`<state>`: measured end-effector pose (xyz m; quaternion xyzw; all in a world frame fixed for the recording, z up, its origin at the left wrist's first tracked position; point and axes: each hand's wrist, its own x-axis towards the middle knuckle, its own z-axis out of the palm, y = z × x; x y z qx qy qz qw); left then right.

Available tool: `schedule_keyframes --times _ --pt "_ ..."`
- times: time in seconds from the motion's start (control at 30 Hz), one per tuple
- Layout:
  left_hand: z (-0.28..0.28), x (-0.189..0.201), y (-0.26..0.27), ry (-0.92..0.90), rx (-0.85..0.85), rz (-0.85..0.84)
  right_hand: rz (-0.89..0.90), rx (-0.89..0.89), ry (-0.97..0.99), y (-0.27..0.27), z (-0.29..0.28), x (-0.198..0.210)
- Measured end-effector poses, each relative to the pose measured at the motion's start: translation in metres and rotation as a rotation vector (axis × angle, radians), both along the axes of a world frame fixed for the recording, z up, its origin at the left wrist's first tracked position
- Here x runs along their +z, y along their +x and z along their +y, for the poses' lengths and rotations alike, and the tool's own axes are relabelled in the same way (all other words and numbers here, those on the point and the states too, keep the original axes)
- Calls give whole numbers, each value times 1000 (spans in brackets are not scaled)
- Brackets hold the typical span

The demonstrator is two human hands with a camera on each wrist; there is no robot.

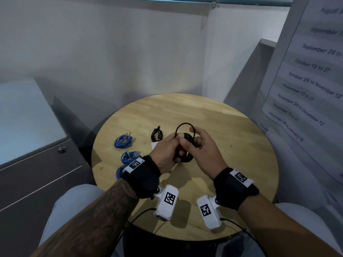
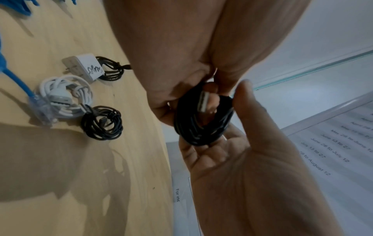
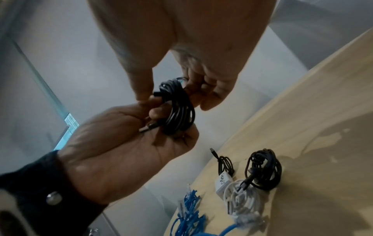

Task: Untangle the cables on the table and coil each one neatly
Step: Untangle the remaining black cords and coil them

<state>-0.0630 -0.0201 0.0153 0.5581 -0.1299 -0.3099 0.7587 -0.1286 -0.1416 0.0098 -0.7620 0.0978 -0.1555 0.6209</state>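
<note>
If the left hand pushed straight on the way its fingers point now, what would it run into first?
Probably the right hand: the left hand grips the same black cable coil facing it. Depth is unclear.

Both hands hold a black cable coil (image 2: pixel 203 119) above the table edge; the left hand (image 2: pixel 171 52) grips it from above, the right hand (image 2: pixel 248 167) cups it from below. On the wooden table (image 2: pixel 84 167) lie a white cable (image 2: pixel 64 97), a white charger (image 2: pixel 86 67) and two small black coils (image 2: pixel 102 123)
</note>
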Motion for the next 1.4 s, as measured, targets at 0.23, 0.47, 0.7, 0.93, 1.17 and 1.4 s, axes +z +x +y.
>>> schedule_keyframes --times 0.23,0.47,0.7,0.93,1.17,1.4 --pt "-5 -4 -9 84 -102 -131 -103 -122 -65 -4 -2 9" --pt "3 -3 -6 303 -126 -475 -133 -216 -322 0 -17 9" --pt "2 -5 -1 214 -27 -439 -179 -190 -71 -5 -12 18" --pt "4 -8 -1 195 -41 -483 74 83 77 -14 -25 20" --pt "2 -18 -1 234 -224 -291 -160 -242 -79 -3 -54 39" --pt "5 -10 9 12 -53 -116 -114 -74 -290 -11 -69 33"
